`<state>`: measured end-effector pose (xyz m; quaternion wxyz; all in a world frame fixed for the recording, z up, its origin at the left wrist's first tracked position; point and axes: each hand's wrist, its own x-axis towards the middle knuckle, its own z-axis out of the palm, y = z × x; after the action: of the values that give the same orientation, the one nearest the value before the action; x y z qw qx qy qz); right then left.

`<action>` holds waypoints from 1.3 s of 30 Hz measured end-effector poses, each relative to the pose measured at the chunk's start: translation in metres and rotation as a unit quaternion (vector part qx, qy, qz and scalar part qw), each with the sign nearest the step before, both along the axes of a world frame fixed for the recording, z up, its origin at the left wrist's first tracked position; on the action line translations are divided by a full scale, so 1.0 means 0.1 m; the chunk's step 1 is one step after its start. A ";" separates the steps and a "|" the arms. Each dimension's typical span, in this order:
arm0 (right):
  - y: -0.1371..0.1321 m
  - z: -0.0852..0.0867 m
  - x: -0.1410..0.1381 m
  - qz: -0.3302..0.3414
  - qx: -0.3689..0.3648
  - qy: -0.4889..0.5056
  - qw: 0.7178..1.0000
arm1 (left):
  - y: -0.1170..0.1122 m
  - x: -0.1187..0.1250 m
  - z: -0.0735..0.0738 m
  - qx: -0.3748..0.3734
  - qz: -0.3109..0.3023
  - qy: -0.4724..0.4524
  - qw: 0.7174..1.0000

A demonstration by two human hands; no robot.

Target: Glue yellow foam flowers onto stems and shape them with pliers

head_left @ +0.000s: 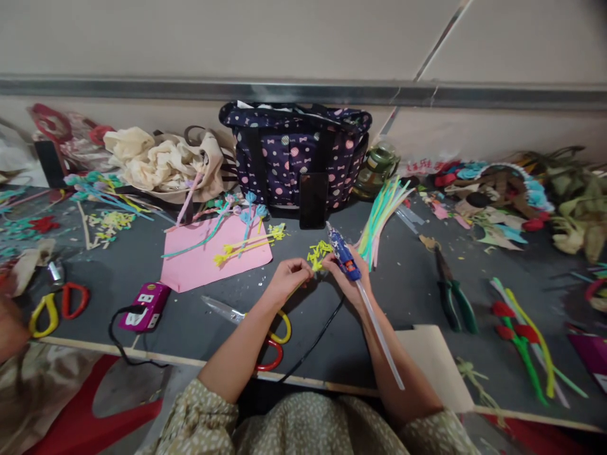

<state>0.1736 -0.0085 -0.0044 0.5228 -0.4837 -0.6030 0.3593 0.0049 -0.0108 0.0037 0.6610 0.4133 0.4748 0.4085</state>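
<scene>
My right hand [355, 287] is wrapped round a blue hot glue gun [344, 256], its nozzle pointing up and away from me. A long clear glue stick [379, 335] sticks out of its back end. My left hand [290, 279] is closed in a pinch on a thin yellow-green stem, mostly hidden by the fingers. A yellow fuzzy piece [317, 264] shows between the fingertips of both hands; whether it joins the stem I cannot tell. Just beyond lie small yellow pieces [320, 250]. Scissors [227, 309] with yellow and red handles lie partly under my left forearm.
Pink paper [190, 265] carries finished stems and flowers. A phone [313, 201] leans against a patterned bag [294, 158]. Pipe cleaners [384, 218], pliers [450, 294] and red flowers [515, 322] lie rightward. A purple box [147, 306] and another person's hand [12, 322] are left.
</scene>
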 end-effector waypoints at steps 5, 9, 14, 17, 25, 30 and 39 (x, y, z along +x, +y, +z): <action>0.00 0.01 0.01 0.004 -0.006 -0.036 0.999 | -0.01 0.00 0.01 -0.004 -0.002 0.002 1.000; 0.00 0.02 0.00 0.001 -0.008 -0.057 0.998 | 0.00 0.00 0.01 0.003 -0.005 0.003 1.000; -0.01 0.03 0.00 -0.002 -0.013 -0.077 0.997 | 0.01 0.00 -0.04 0.017 -0.004 0.006 1.000; -0.01 0.03 0.00 -0.006 -0.009 -0.073 0.997 | 0.01 0.00 -0.06 0.022 -0.005 0.012 1.000; -0.02 0.02 0.01 0.010 -0.009 -0.082 0.997 | 0.00 -0.01 -0.07 0.050 -0.015 0.034 0.998; -0.01 0.03 0.01 0.013 -0.009 -0.095 0.995 | 0.00 -0.02 -0.13 0.068 -0.017 0.039 0.997; -0.01 -0.01 0.02 0.010 -0.019 -0.128 0.992 | 0.01 -0.03 -0.13 0.078 -0.022 0.046 0.996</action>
<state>0.1754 -0.0099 -0.0050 0.4284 -0.5294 -0.6630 0.3109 0.0019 -0.0102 -0.0091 0.6128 0.4924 0.4623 0.4103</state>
